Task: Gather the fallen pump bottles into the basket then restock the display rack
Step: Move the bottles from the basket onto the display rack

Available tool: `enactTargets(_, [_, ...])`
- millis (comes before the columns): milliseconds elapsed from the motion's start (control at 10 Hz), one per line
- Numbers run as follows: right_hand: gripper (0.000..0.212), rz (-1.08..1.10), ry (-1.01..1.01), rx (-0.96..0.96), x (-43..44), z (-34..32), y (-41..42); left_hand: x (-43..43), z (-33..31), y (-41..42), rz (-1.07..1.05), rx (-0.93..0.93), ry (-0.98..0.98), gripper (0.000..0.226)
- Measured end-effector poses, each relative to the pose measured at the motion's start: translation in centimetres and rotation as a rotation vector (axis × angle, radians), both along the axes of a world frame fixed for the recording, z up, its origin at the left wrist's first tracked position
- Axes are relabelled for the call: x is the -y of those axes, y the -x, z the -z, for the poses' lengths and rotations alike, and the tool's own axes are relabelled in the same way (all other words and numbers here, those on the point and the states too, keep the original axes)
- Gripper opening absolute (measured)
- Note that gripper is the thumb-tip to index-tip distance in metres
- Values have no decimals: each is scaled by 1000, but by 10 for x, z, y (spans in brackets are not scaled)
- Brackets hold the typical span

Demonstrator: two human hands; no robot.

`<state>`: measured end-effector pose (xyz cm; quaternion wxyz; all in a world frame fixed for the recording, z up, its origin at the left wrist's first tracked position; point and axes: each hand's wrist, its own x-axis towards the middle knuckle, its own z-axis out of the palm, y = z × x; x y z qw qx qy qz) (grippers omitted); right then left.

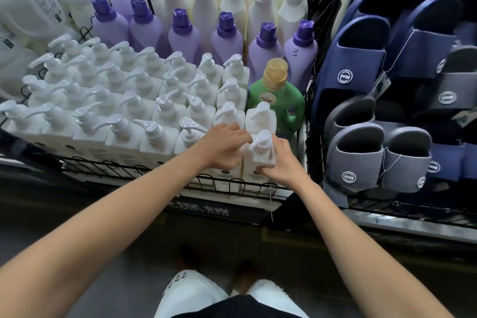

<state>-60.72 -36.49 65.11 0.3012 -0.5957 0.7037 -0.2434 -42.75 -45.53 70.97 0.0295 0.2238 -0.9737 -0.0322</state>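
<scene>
White pump bottle held upright at front right corner of wire display rack, touching neighbouring bottle on its left. Right hand wrapped round bottle body, fingers closed on it. Left hand laid over adjacent bottle top, fingers curled; firm grip cannot be told. Rows of white pump bottles filling rack. Green bottle just behind.
</scene>
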Motion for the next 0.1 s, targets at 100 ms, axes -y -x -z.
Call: enactTargets(100, [79, -82, -28, -90, -9, -15, 7, -2, -3, -3, -23, -156, 0, 35])
